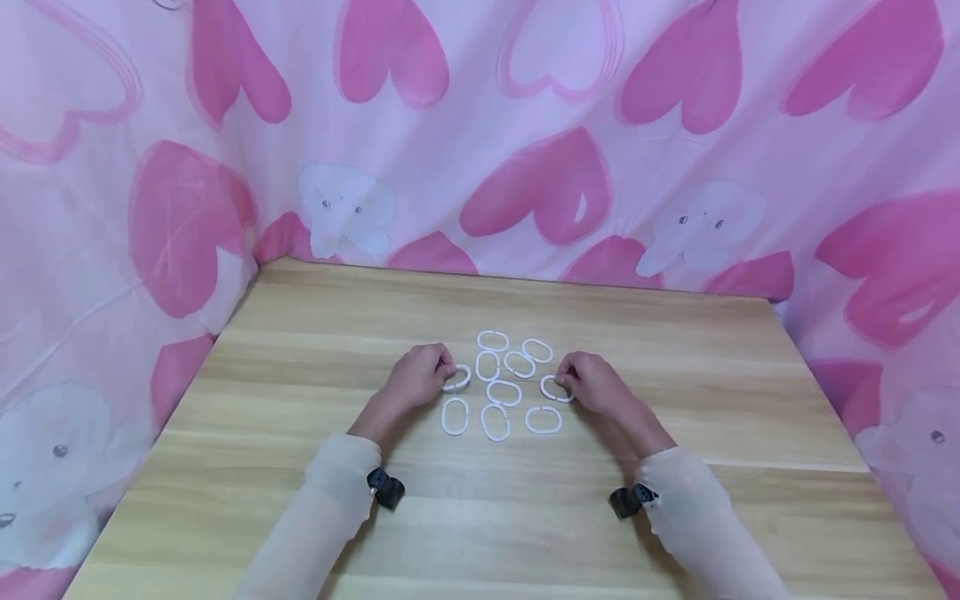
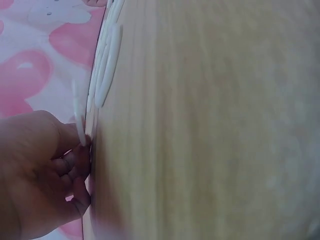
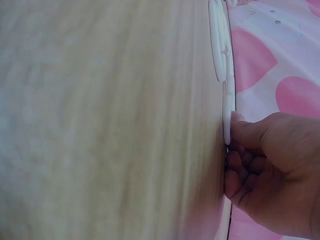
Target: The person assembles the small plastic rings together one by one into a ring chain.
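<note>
My left hand [image 1: 418, 375] pinches a white oval shower curtain ring [image 1: 466, 380] between thumb and fingers. In the left wrist view that ring [image 2: 78, 117] stands tilted up, apart from the tabletop. Across the group, my right hand [image 1: 596, 385] pinches the end of another white curtain ring [image 1: 545, 385]. The right wrist view shows this ring [image 3: 228, 120] low along the table surface, with the thumb against it. Between the hands lie several more white oval rings, among them one at the front right [image 1: 543, 432] and one at the front left [image 1: 444, 417].
The wooden table [image 1: 480, 517] carries the loose rings near its middle. A pink curtain [image 1: 420, 158] with hearts hangs behind and along both sides. Small black cameras sit at the left wrist [image 1: 388, 492] and the right wrist [image 1: 626, 502].
</note>
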The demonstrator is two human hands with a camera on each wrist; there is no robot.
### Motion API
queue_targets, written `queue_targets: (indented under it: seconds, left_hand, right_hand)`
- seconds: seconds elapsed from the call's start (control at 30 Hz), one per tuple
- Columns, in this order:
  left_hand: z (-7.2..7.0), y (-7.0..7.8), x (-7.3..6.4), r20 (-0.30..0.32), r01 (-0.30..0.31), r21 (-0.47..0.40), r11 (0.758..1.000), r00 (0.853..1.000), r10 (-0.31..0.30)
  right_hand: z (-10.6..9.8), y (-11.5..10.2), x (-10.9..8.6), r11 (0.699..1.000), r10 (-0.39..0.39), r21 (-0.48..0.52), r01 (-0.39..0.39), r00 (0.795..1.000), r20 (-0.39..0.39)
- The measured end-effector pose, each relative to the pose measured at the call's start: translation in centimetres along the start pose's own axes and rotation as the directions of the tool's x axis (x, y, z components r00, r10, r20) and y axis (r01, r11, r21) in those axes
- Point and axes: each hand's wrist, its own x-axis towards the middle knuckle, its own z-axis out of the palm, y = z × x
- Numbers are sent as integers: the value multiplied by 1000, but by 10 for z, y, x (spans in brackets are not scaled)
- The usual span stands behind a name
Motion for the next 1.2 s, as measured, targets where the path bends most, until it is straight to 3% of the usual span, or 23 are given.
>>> queue_targets:
  seconds: [0.13,0.37,0.53,0.73,0.9,1.2]
  left_hand:
    - [-4,-3,-2,-24,-8,-103,995,1000,6]
    - [-14,-10,-13,-81,-27,-276,961,997,4]
    - [-22,-9,-21,-108,-45,-331,942,994,9]
    - [-30,1,-31,-79,11,-417,909,996,-48]
    - [-31,6,-36,-42,32,-480,877,997,-60]
    - [-28,17,-41,-53,4,-508,861,998,-36]
  right_hand:
    - [-3,1,-1,1000,-5,19,5,1000,-12]
    - [-4,3,-1,991,-15,130,19,999,-36]
    - [-4,4,-5,978,-38,201,52,996,-76]
    - [-3,-2,-10,966,-72,241,98,991,-114]
    - [-5,-12,-13,956,-48,285,72,995,-92]
    - [-8,-26,-17,919,-18,393,44,997,-70]
